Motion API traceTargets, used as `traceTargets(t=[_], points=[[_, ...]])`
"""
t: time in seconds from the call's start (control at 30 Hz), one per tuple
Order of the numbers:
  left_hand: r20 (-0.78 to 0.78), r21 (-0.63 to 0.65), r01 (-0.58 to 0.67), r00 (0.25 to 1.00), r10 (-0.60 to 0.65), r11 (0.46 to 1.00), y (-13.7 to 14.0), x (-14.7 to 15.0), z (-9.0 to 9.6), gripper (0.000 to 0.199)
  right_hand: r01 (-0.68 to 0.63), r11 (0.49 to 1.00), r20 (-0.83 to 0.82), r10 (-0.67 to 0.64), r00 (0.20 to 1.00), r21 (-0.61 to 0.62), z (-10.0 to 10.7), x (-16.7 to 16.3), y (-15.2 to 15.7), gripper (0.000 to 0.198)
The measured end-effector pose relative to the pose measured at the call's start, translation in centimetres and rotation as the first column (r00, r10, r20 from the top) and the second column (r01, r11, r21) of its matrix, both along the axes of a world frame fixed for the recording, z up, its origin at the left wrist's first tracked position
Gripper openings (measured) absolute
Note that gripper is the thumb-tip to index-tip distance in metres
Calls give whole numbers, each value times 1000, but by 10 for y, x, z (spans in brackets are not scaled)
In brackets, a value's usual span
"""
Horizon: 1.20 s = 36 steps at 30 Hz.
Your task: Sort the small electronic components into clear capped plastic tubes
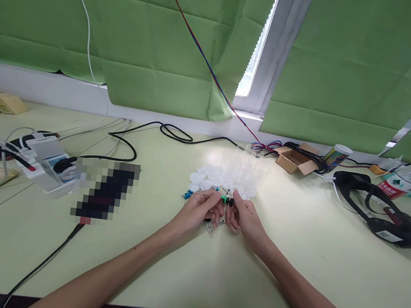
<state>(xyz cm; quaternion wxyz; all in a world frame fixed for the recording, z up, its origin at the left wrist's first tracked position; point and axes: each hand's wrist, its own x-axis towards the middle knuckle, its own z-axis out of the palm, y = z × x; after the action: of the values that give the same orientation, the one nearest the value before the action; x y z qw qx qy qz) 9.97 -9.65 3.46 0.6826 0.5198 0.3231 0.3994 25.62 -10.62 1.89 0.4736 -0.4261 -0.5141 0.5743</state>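
Observation:
My left hand [204, 208] pinches a small green piece [224, 198] between thumb and fingertips, with thin wire-like strands by the fingers. Close against it, my right hand [245, 216] has its fingers closed on a small black piece [230, 202]. Whether the two pieces touch I cannot tell. Small blue pieces [187, 194] lie beside my left hand. Thin metal leads [210, 229] show on the table below the hands. Just beyond are several round white lids [198, 178] and several clear plastic cups [244, 171], partly hidden by my fingers.
On the left are a white power strip [50, 166], cables and a blurred dark device [107, 194]. Along the back run a black cable [178, 132] and an open cardboard box [293, 160]. A can [335, 158], a black headset-like device [383, 213] and a plastic bottle [410, 178] stand right.

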Motion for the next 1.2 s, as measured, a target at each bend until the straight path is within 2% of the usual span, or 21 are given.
traceTargets(t=[0.13,0.3,0.53,0.93,1.2], points=[[40,-43,-46,998,47,998,1,0,1,42,42,999,-22,-41,999,22,-2,1,1,54],[82,-113,-107,990,117,988,1,0,2,34,53,994,-21,-51,998,95,0,0,0,37],[58,-117,-100,993,107,988,1,-1,2,35,19,989,11,-21,1000,147,-1,0,-2,31],[-27,-26,-59,998,58,998,2,-2,-2,46,7,990,-1,-7,1000,143,1,1,-1,42],[-52,-40,-16,999,14,999,3,-1,-6,53,20,992,15,-23,1000,127,-3,2,0,49]])
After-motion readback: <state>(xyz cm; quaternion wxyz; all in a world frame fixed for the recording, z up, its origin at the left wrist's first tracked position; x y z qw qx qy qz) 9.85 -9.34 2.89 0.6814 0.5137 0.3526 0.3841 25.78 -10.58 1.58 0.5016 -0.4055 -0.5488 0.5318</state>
